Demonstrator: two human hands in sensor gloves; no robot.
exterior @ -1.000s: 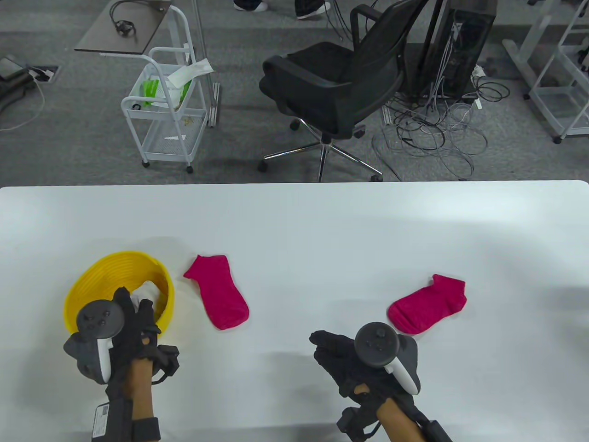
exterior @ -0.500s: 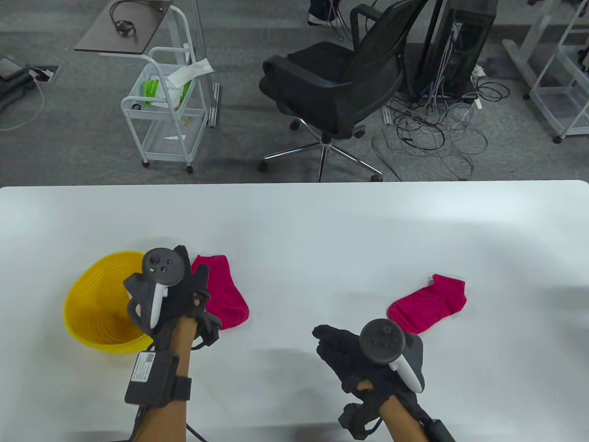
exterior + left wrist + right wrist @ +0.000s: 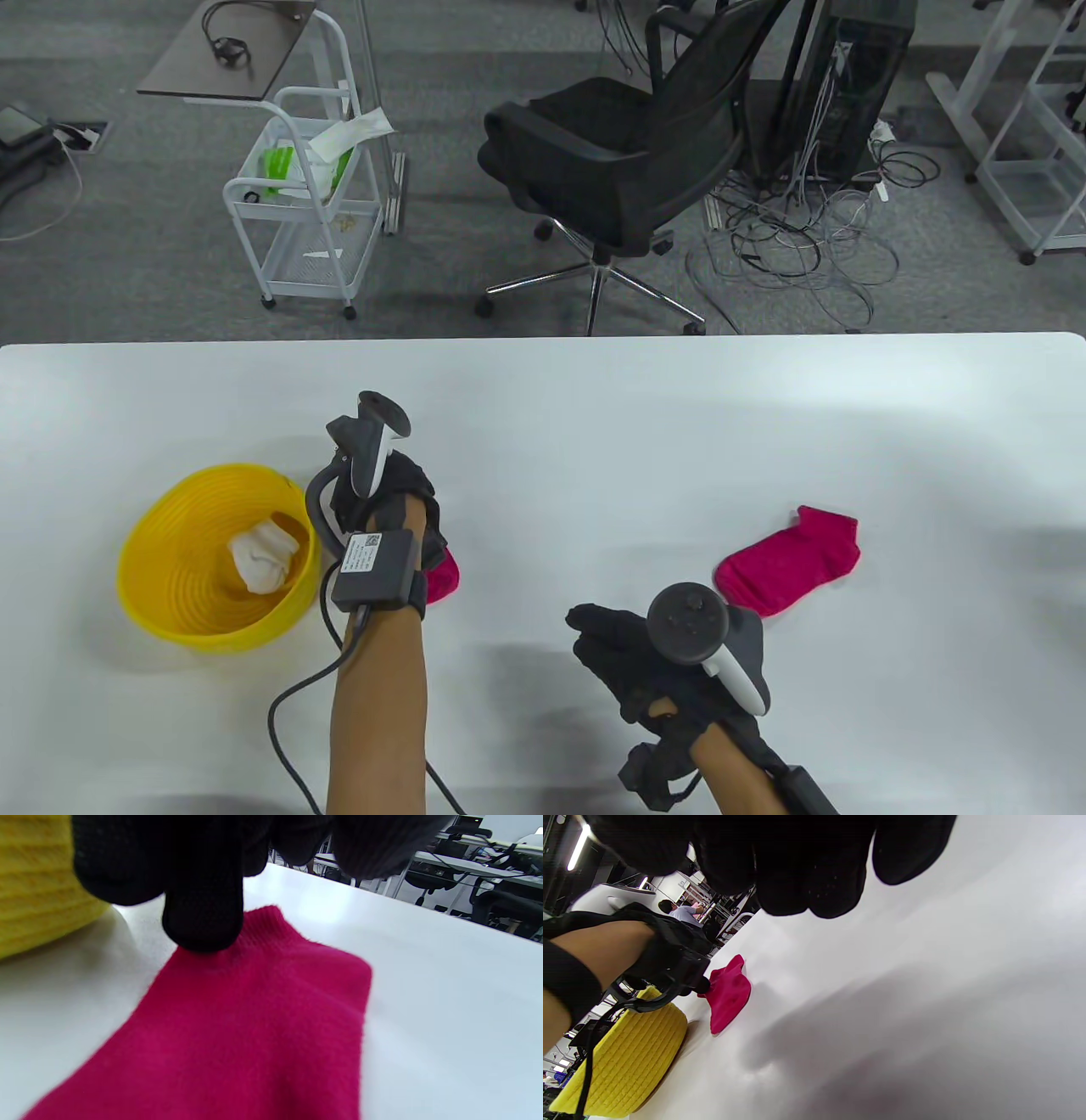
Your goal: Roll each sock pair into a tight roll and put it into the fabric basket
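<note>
My left hand reaches over the left pink sock, which lies flat beside the yellow basket. In the left wrist view one gloved fingertip touches that sock near its cuff, and nothing is curled round it. A rolled white sock pair lies inside the basket. The second pink sock lies flat to the right. My right hand hovers just left of it, fingers loosely bent and holding nothing. The right wrist view shows the left sock and the basket.
The white table stretches wide behind and between the socks. A cable trails from my left wrist over the table's front edge. Beyond the far edge stand an office chair and a white cart.
My left hand has left the basket, where the white roll now lies, and moved right and forward onto the left pink sock. My right hand has barely shifted.
</note>
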